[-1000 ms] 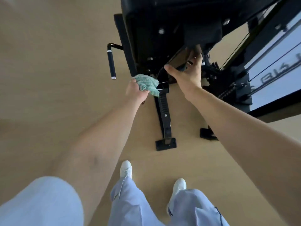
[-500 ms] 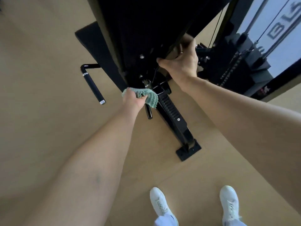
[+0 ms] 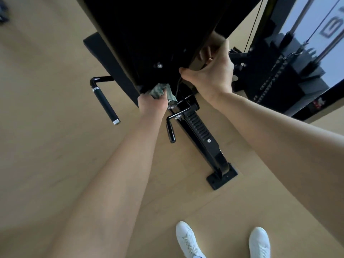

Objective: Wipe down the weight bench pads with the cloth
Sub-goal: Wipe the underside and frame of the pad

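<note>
One green cloth [image 3: 162,93] bunched in the closed fingers of the left hand [image 3: 151,105], pressed to the underside of the black bench pad [image 3: 149,34], right hand [image 3: 212,75] gripping the pad's edge, two handles [image 3: 105,101] beside it, two white shoes [image 3: 188,239] below.

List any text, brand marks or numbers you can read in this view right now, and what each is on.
Large grey outlined letters on the white panel behind the weight stack: cut off by the frame edge, cannot be read for certain.
Small red and white mark on the black base frame below the stack: too blurred to read.
No text shows on the bench pad, the cloth or the handles.
</note>
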`<action>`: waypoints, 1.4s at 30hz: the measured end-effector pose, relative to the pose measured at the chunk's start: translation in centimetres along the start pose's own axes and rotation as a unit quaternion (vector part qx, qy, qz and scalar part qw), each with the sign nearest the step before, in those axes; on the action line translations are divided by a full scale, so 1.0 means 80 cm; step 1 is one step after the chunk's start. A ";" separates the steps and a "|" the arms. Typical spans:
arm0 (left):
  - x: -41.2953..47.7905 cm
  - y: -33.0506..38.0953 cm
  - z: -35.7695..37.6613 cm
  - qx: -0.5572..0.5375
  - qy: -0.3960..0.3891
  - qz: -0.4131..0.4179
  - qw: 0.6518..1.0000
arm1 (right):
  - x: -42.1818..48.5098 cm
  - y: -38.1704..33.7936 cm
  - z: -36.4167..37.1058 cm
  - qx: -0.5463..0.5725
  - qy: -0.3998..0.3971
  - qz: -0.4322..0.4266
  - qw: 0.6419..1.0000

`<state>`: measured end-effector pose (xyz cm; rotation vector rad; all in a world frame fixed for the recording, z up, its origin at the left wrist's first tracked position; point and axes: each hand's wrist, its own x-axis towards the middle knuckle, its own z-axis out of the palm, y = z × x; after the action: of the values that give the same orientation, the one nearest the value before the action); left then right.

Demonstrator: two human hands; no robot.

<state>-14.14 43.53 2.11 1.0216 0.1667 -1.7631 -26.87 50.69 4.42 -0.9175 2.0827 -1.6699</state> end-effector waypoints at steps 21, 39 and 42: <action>-0.044 0.022 0.052 -0.005 -0.022 -0.050 0.998 | 0.001 0.003 0.002 -0.019 -0.010 0.008 1.000; -0.166 0.035 0.035 0.092 -0.087 -0.090 0.988 | -0.040 -0.085 -0.069 0.014 -0.046 0.021 0.999; -0.186 0.045 0.064 0.007 -0.111 -0.098 0.989 | -0.052 -0.111 -0.079 0.061 0.016 0.003 0.998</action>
<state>-12.64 49.61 16.96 0.8334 0.1179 -2.0450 -25.08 57.17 13.97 -0.8509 1.9774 -1.7973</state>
